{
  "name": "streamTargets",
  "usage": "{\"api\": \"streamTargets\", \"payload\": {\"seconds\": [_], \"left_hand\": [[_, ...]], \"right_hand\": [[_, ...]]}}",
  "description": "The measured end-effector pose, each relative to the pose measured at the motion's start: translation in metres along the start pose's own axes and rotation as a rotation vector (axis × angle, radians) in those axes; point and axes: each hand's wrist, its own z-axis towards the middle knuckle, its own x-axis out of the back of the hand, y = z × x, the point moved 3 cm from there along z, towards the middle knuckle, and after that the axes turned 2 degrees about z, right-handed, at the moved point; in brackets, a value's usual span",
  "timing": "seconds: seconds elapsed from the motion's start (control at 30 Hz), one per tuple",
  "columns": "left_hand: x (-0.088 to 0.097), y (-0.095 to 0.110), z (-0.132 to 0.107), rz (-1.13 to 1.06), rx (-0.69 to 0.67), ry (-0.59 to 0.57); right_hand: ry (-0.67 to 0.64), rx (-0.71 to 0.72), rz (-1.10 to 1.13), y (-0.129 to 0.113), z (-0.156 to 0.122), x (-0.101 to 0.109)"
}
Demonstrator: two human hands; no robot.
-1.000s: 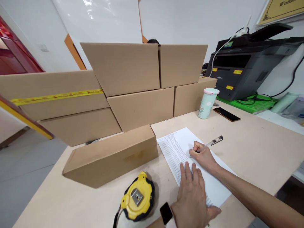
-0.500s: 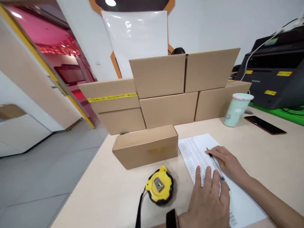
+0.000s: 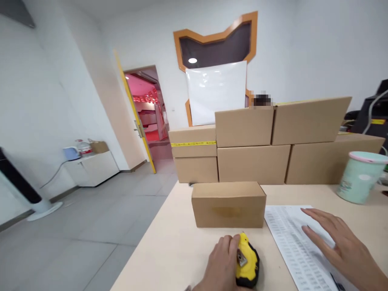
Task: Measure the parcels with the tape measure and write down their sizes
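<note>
My left hand (image 3: 220,264) grips a yellow and black tape measure (image 3: 247,264) by its left side, near the front of the table. The metal clip on the tape measure's face shows beside my fingers. My right hand (image 3: 342,242) is open above a printed sheet of paper (image 3: 291,238), its fingers stretched to the left with nothing in them. Part of a pen (image 3: 337,283) shows on the sheet below that hand. Just beyond the tape measure lies a small closed cardboard box (image 3: 228,210).
Large cardboard boxes (image 3: 253,163) form a stacked row across the back, one with a yellow tape strip (image 3: 193,144). A mint cup (image 3: 360,178) stands at the right. The table's left edge drops to grey floor (image 3: 87,238). Behind the boxes, the top of a person's head shows.
My left hand has left the paper and taken hold of the tape measure. My right hand has let go of the pen and opened. The view has swung left and up.
</note>
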Motion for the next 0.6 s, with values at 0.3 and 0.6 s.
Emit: {"api": "streamTargets", "payload": {"seconds": [0.3, 0.6], "left_hand": [[0.062, -0.007, -0.042, -1.277, -0.094, 0.007], [0.108, -0.054, -0.054, -1.870, -0.257, 0.352]], "right_hand": [[-0.071, 0.458, 0.007, -0.093, 0.086, -0.027], [-0.489, 0.399, 0.045, -0.123, 0.130, -0.073]]}}
